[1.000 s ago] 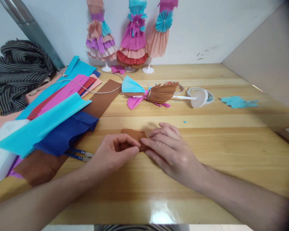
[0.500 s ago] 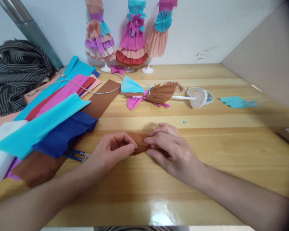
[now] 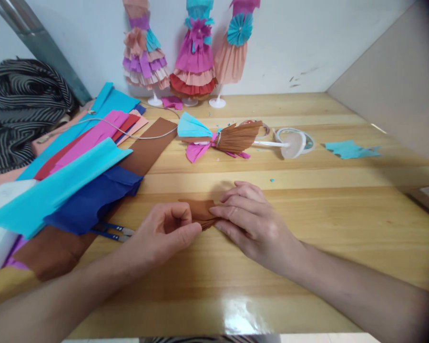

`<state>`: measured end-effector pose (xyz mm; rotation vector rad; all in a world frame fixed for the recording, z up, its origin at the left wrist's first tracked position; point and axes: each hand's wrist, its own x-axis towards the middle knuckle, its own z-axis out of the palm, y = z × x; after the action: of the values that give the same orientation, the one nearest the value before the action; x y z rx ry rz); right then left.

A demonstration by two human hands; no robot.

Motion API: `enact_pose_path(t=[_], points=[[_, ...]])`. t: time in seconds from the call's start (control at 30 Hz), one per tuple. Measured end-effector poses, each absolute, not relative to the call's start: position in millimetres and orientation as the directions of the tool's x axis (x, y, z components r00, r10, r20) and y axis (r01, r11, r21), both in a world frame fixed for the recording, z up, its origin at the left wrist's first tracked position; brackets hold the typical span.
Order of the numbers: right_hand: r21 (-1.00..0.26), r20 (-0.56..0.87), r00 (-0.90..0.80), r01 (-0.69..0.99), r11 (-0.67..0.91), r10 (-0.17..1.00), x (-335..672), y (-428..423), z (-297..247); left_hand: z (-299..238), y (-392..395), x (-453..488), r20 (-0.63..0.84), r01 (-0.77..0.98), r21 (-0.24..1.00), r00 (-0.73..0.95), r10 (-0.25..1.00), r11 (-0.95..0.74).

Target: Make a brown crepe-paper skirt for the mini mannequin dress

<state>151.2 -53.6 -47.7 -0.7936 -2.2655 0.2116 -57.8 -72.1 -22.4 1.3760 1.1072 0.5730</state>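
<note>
A small piece of brown crepe paper (image 3: 200, 210), folded into pleats, lies on the wooden table (image 3: 307, 267) between my hands. My left hand (image 3: 162, 234) pinches its left end with thumb and curled fingers. My right hand (image 3: 255, 224) presses its right end with the fingers closed on the folds. Much of the paper is hidden under both hands.
Sheets of cyan, pink, red, blue and brown paper (image 3: 75, 176) are piled at left, with blue-handled scissors (image 3: 112, 232) poking out. A paper doll on a white stand (image 3: 236, 140) lies ahead; three dressed dolls (image 3: 193, 52) stand by the wall. Cyan scrap (image 3: 350, 149) at right, striped cloth (image 3: 21, 105) far left.
Both hands stay on the brown paper and shift slightly. The paper's pleats are gathered tighter, and its left end sticks out more above my left hand.
</note>
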Motion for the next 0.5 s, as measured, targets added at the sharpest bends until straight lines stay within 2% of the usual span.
enact_pose_path(t=[0.23, 0.4, 0.5], points=[[-0.369, 0.573, -0.559, 0.476, 0.798, 0.599, 150.9, -53.7, -46.5, -20.1, -72.8, -59.2, -0.295, 0.305, 0.939, 0.479, 0.827, 0.159], [-0.401, 0.564, -0.549, 0.472, 0.785, 0.617, 151.2, -53.3, -44.6, -19.9, -72.1, -57.3, -0.292, 0.267, 0.945, 0.43, 0.854, 0.189], [-0.435, 0.547, -0.535, 0.477, 0.764, 0.644, 151.2, -53.7, -43.3, -21.7, -72.2, -56.7, -0.227, 0.243, 0.959, 0.354, 0.907, 0.145]])
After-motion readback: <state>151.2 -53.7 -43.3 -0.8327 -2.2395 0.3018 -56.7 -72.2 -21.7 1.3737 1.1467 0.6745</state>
